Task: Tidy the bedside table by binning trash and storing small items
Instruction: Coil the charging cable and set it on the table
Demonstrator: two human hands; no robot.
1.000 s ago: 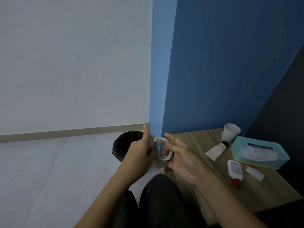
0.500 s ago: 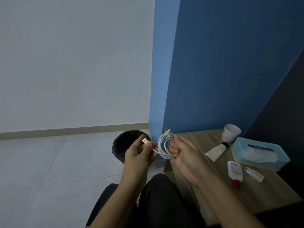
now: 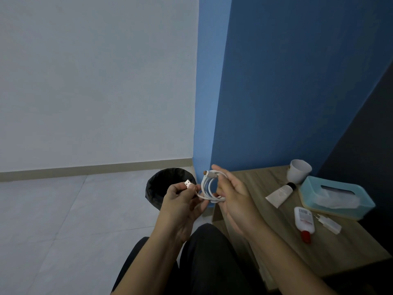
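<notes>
Winding the white cable (image 3: 209, 188) into a neat coil is, we judge, the step in hand. We hold it in the air just off the left edge of the bedside table (image 3: 265, 184), not resting on it. Our right hand (image 3: 231, 196) has its fingers curled round the gathered loops, with the small plug (image 3: 207, 172) poking out above them. Our left hand (image 3: 180, 201) pinches the USB plug (image 3: 188, 183) between thumb and fingers, and a short free tail runs between the two hands.

To do it well, we think the tail should go round in a loop matching the others. The right hand should grip firmly so the coil cannot spring apart, and the USB end should be tucked through to lock the bundle for storing. Tugging on the plug could kink the lead.

We count one cable with two plugs, held by two hands. On the table top we count five things:
- one white cup (image 3: 298, 170) at the far edge
- one tube (image 3: 280, 193)
- one teal tissue box (image 3: 312, 188)
- one red-capped bottle (image 3: 303, 220)
- one white charger (image 3: 328, 224)

One black bin (image 3: 163, 184) stands on the floor beyond the table's left edge.
</notes>
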